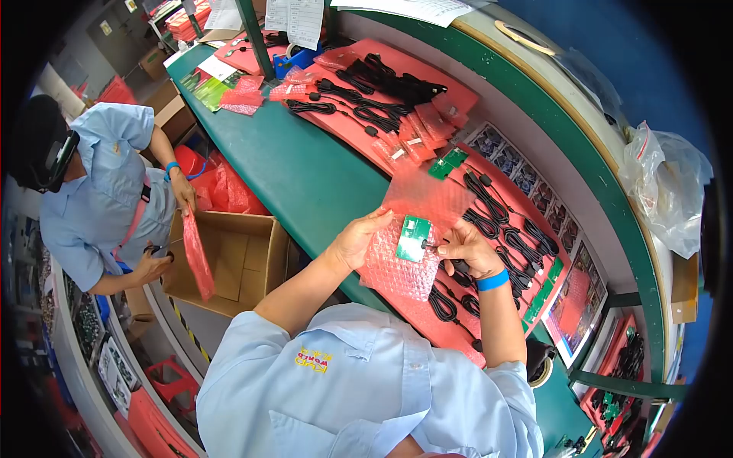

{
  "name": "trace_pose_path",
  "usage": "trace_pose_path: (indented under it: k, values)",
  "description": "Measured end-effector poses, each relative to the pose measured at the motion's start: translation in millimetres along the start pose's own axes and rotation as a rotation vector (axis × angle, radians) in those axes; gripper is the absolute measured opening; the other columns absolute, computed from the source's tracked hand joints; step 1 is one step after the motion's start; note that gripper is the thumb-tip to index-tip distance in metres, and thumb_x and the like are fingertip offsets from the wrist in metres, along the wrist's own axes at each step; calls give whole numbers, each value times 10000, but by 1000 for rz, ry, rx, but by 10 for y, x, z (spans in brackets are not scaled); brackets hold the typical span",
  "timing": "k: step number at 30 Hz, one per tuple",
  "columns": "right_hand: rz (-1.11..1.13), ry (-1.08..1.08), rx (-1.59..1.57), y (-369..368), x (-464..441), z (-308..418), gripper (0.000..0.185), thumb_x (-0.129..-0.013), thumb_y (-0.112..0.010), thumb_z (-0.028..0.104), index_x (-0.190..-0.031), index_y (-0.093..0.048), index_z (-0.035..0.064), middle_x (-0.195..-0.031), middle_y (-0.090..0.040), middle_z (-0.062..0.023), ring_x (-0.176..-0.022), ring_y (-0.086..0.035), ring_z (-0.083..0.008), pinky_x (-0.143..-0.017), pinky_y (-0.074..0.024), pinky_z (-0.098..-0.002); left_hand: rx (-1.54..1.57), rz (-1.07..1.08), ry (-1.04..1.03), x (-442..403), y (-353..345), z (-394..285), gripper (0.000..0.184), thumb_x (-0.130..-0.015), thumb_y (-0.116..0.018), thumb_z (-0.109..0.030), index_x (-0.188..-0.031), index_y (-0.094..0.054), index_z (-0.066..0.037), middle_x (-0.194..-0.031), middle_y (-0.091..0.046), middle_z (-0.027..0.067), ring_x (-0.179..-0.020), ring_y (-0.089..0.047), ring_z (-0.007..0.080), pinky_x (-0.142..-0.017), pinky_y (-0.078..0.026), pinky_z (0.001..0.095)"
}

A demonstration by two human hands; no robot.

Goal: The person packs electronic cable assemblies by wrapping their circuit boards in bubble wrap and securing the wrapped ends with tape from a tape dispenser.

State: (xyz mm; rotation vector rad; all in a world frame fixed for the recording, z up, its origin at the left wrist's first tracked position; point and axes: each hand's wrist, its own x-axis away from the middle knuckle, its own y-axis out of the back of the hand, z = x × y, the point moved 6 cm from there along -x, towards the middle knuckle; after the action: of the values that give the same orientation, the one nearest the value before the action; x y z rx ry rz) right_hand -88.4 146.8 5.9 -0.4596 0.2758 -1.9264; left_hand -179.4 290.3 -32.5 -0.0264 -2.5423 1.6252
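My left hand pinches the left edge of a pink bubble-wrap bag over the bench. A green circuit board with a white patch lies against the front of the bag. My right hand is closed at the board's right edge, its fingers on the black cable end there. Under that hand, more black cable hangs down. Another pink sheet rises behind the board, partly blurred. Whether the board is inside the bag or on top of it I cannot tell.
Coiled black cables and another green board lie on pink foam along the bench. Pink bags are further back on the green bench top. A co-worker with scissors stands left, by an open cardboard box.
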Motion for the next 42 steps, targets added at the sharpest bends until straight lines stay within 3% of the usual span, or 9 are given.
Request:
trace_pose_path:
  k: [4, 8, 20, 24, 27, 28, 31, 35, 42]
  values:
    - [-1, -65, 77, 117, 1, -128, 508, -769, -632, -48, -1260, -527, 31, -1021, -622, -86, -739, -617, -115, -444, -508, -210, 147, 58, 136, 17, -140, -5, 411, -938, -518, -338, -1198, -527, -19, -1161, -597, 144, -1076, -587, 278, -923, -483, 418]
    - [-70, -30, 111, -105, 15, 83, 351, -798, -573, -63, -1138, -625, 10, -908, -658, -61, -586, -584, -109, -489, -514, -219, 194, 238, 73, -53, -81, -70, 439, -911, -542, -396, -1113, -554, -7, -1098, -609, 155, -1031, -596, 292, -920, -479, 428]
    - [-121, -21, 328, -91, -8, -60, 295, -802, -543, -101, -1037, -682, 11, -921, -633, -52, -598, -588, -97, -513, -504, -207, -266, -147, 214, 13, 125, -9, 384, -778, -673, -11, -1148, -570, 10, -1095, -632, 145, -993, -627, 267, -897, -501, 408]
    - [-48, -149, 386, -58, 19, -118, 376, -801, -576, -74, -1157, -628, 34, -1117, -593, -92, -853, -634, -151, -709, -537, -242, -458, -201, 264, 33, 240, 36, 415, -741, -647, 82, -1147, -590, 15, -1088, -648, 134, -978, -640, 259, -903, -500, 397]
    - [-16, 119, 492, -193, 116, 77, 561, -774, -633, -2, -1313, -506, 88, -1393, -392, -152, -1168, -518, -214, -892, -494, -388, -420, -222, 290, 67, 216, 21, 401, -724, -621, 119, -1111, -613, 14, -1067, -657, 128, -970, -643, 248, -897, -502, 373]
    - [-12, 118, 494, -232, 153, 85, 561, -774, -633, -2, -1313, -506, 88, -1393, -392, -152, -1168, -518, -214, -892, -494, -388, -419, -224, 286, 59, 248, 14, 401, -724, -621, 119, -1111, -613, 14, -1067, -657, 128, -970, -643, 248, -897, -502, 373]
    - [-34, 324, 1046, -480, 307, 166, 732, -717, -727, 71, -1381, -422, 108, -1482, -236, -164, -1341, -342, -260, -1129, -156, -515, -577, -312, 214, 44, 424, -60, 433, -706, -595, 149, -1116, -613, 11, -1061, -659, 126, -961, -646, 238, -892, -504, 357]
    - [-133, 451, 1633, -984, 326, 99, 617, -726, -708, 123, -1305, -498, 108, -1392, -378, -180, -1230, -461, -286, -1068, -224, -564, -511, -263, 217, 78, 308, -52, 499, -688, -572, 166, -1160, -587, 4, -1087, -648, 128, -996, -634, 234, -883, -507, 350]
    - [-173, 611, 1515, -667, 175, -296, 279, -741, -664, 68, -1016, -619, 67, -1168, -557, -96, -1087, -528, -260, -953, -361, -476, -567, -183, 150, 112, 222, -90, 645, -673, -538, 180, -1285, -482, -16, -1204, -583, 131, -1076, -598, 235, -891, -510, 344]
